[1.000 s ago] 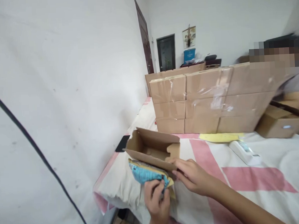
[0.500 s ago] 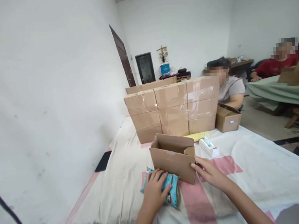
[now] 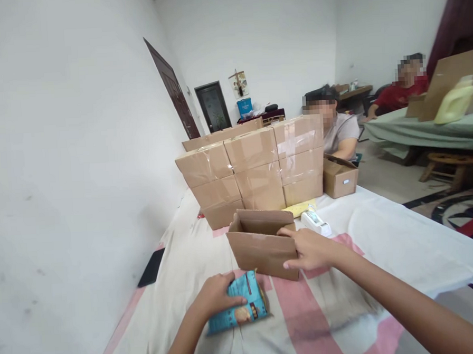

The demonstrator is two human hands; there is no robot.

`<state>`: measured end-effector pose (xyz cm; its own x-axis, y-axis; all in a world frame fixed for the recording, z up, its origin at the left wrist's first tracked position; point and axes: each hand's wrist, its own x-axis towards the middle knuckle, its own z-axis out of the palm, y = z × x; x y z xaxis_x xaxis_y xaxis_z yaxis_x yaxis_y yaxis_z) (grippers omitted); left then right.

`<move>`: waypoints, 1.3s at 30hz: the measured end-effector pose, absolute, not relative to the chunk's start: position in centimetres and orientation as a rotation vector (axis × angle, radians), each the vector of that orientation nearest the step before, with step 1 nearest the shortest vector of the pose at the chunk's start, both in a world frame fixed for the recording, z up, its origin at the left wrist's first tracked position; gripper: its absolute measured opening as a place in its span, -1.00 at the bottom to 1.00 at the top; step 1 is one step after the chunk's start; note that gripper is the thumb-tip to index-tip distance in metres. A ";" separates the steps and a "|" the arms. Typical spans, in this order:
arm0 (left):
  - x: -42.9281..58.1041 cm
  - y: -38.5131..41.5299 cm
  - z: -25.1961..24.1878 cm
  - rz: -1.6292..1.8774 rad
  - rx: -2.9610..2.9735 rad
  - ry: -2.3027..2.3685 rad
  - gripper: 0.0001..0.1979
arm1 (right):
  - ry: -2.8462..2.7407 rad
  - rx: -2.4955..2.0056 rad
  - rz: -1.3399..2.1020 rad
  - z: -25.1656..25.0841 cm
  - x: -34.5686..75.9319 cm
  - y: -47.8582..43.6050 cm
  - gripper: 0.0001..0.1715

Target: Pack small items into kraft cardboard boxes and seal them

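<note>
An open brown cardboard box (image 3: 260,249) stands on the cloth-covered table (image 3: 382,238) in front of me. My right hand (image 3: 309,248) grips the box's near right corner, thumb over the rim. My left hand (image 3: 215,297) lies on a blue snack packet (image 3: 243,306) resting on the table just before the box, fingers curled over its top edge.
A stack of taped cardboard boxes (image 3: 255,168) stands behind the open box, with a smaller open box (image 3: 339,178) to its right. A white device (image 3: 316,223) and a yellow sheet (image 3: 299,209) lie beside them. A dark phone (image 3: 151,267) lies near the wall. Two other people sit beyond.
The view has swung right and pulled back. My left hand has brought the blue packet down from the box's front onto the table. My right hand has shifted up to the box's rim.
</note>
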<state>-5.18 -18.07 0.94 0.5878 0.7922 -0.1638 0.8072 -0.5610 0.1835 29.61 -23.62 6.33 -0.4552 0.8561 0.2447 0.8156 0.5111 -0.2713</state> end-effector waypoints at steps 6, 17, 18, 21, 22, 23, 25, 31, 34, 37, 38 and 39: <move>-7.6 -20.9 6.0 -0.048 2.595 1.341 -0.43 | -2.432 -1.336 0.194 6.0 30.3 -24.5 -0.41; -5.5 -21.0 19.1 0.993 2.481 1.190 -0.40 | -2.348 -1.195 -0.092 5.3 29.2 -25.2 -0.26; -3.9 -20.7 19.3 0.944 2.563 1.256 -0.43 | -2.301 -1.177 -0.108 5.0 29.1 -25.3 -0.28; 0.7 -19.6 18.2 0.623 2.863 1.397 -0.48 | -2.123 -1.170 -0.115 3.8 28.7 -25.6 -0.34; 1.8 -19.3 17.4 0.494 2.975 1.376 -0.49 | -2.059 -1.187 -0.110 3.4 28.6 -25.7 -0.36; 2.8 -19.0 16.5 0.381 3.091 1.315 -0.50 | -2.001 -1.207 -0.101 3.0 28.4 -25.7 -0.37; 4.1 -18.6 14.9 0.234 3.284 1.139 -0.53 | -1.922 -1.240 -0.074 2.5 28.1 -25.6 -0.38; 5.9 -18.8 13.7 0.105 3.307 0.881 -0.61 | -1.912 -1.293 -0.008 1.9 28.0 -25.3 -0.24; 6.2 -18.6 14.1 0.026 3.209 0.789 -0.69 | -1.891 -1.261 0.016 1.9 28.0 -25.4 -0.23; 6.6 -17.9 13.9 0.006 3.149 0.727 -0.72 | -1.845 -1.273 0.051 1.6 27.9 -25.4 -0.24; 6.9 -17.5 13.8 0.007 3.101 0.713 -0.73 | -1.825 -1.271 0.054 1.4 27.8 -25.4 -0.25; 7.1 -17.0 13.6 0.007 3.043 0.709 -0.73 | -1.801 -1.258 0.051 1.1 27.8 -25.3 -0.28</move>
<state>7.13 -17.01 13.62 0.8970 0.4421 0.0006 0.4420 -0.8968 0.0173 27.77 -25.31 1.13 -0.0663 0.7633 0.6426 0.7257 0.4789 -0.4940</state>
